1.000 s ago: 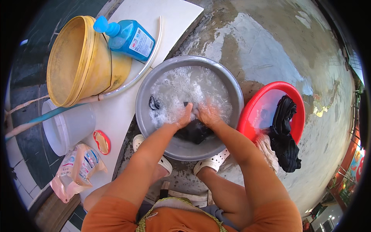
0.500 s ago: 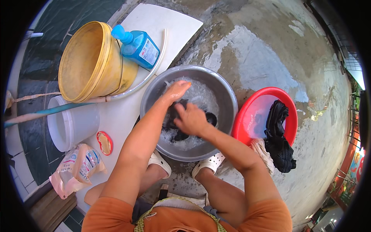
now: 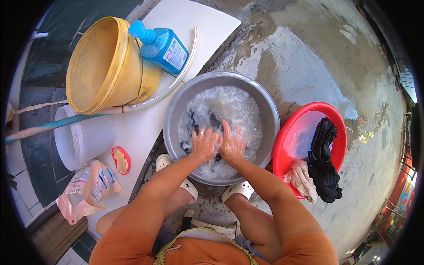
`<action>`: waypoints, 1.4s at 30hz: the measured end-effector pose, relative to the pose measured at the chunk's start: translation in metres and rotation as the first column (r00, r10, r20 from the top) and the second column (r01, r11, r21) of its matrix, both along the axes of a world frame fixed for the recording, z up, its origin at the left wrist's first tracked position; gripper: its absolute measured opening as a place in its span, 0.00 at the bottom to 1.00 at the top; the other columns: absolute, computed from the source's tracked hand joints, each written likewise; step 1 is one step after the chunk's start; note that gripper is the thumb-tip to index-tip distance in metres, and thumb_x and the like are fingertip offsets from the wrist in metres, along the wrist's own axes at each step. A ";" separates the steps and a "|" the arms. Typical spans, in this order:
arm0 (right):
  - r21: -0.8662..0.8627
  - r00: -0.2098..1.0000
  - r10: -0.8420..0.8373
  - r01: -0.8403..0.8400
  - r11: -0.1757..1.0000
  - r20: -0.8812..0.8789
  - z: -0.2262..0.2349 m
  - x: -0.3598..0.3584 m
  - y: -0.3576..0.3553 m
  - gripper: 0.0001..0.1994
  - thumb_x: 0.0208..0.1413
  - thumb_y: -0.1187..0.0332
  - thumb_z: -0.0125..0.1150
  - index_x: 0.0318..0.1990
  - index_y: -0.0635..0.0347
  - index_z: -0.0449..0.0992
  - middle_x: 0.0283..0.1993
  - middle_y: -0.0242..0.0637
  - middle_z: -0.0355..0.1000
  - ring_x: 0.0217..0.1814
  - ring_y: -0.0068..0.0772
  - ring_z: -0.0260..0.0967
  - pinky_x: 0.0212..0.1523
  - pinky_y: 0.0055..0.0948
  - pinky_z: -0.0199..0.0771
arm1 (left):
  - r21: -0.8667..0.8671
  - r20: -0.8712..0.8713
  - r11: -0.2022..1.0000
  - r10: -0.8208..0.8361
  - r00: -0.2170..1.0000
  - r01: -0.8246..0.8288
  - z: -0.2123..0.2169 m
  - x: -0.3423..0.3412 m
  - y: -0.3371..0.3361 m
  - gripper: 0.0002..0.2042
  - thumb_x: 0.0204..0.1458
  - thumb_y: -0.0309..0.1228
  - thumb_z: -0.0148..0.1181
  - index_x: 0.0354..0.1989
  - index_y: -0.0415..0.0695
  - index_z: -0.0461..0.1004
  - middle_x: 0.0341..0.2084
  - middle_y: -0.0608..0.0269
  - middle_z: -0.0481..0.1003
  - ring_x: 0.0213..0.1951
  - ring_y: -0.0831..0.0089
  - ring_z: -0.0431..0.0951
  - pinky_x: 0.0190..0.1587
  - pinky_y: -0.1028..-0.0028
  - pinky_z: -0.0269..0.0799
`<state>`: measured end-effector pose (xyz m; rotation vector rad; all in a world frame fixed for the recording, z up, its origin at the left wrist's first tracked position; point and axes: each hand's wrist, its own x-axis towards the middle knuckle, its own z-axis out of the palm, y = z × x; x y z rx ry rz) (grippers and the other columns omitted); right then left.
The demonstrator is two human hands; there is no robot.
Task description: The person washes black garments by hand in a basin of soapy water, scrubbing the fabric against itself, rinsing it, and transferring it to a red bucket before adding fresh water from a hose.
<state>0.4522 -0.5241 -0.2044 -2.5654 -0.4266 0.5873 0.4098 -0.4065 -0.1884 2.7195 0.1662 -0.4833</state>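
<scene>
A grey basin [image 3: 171,106] of foamy water [image 3: 240,110] stands on the ground between my feet. Dark cloth [image 3: 215,120] shows in patches through the suds, most of it under water. My left hand [image 3: 204,145], with a ring on one finger, reaches into the near half of the basin, fingers stretched out toward the cloth. Close beside it on the right, my right hand [image 3: 232,143] has its fingers apart, their tips at the water. Neither hand visibly grips anything, though water partly hides what lies under the fingers.
At right, a red basin [image 3: 279,152] holds black garments [image 3: 323,154] and a pale cloth [image 3: 302,180]. Left, on a white slab [image 3: 143,152], are a yellow bucket [image 3: 145,84], blue pump bottle [image 3: 165,51], white bucket [image 3: 95,137], red-rimmed brush [image 3: 120,160] and plastic bag [image 3: 90,190].
My left hand has come down from the upper part of the basin toward me. My right hand has moved beside it. The water looks foamier, with less dark cloth showing.
</scene>
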 end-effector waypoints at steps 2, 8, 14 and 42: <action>0.014 0.991 -0.030 0.032 0.999 -0.131 0.002 0.023 0.006 0.27 0.51 0.58 0.50 0.60 0.41 0.55 0.54 0.57 0.57 0.55 0.60 0.55 0.52 0.56 0.54 | -0.042 -0.138 0.999 -0.003 0.990 -0.003 -0.004 0.023 0.009 0.12 0.49 0.39 0.45 0.39 0.50 0.68 0.43 0.52 0.69 0.47 0.51 0.66 0.51 0.44 0.55; -0.074 0.949 0.202 -0.226 0.971 -0.242 -0.060 0.083 0.012 0.20 0.51 0.60 0.50 0.53 0.49 0.64 0.46 0.53 0.66 0.51 0.53 0.64 0.49 0.47 0.64 | -0.102 -0.273 0.995 -0.036 0.961 0.008 -0.034 0.065 0.023 0.14 0.51 0.38 0.42 0.34 0.45 0.74 0.35 0.49 0.75 0.40 0.47 0.72 0.42 0.53 0.66; -0.167 0.911 0.314 -0.365 0.916 -0.265 0.019 0.118 0.040 0.17 0.48 0.61 0.53 0.46 0.55 0.71 0.44 0.48 0.70 0.50 0.47 0.67 0.45 0.40 0.70 | -0.453 -0.559 0.729 0.217 0.800 -0.513 -0.001 0.114 0.079 0.21 0.50 0.44 0.46 0.43 0.39 0.73 0.44 0.44 0.71 0.48 0.57 0.71 0.49 0.65 0.65; 0.085 0.983 0.073 -0.060 0.995 -0.165 -0.074 0.096 0.013 0.24 0.49 0.61 0.51 0.53 0.62 0.65 0.50 0.56 0.65 0.51 0.54 0.63 0.51 0.43 0.62 | -0.194 -0.470 0.861 0.339 0.815 -0.470 -0.019 0.113 0.018 0.23 0.51 0.45 0.45 0.51 0.42 0.65 0.45 0.36 0.67 0.50 0.46 0.67 0.52 0.55 0.61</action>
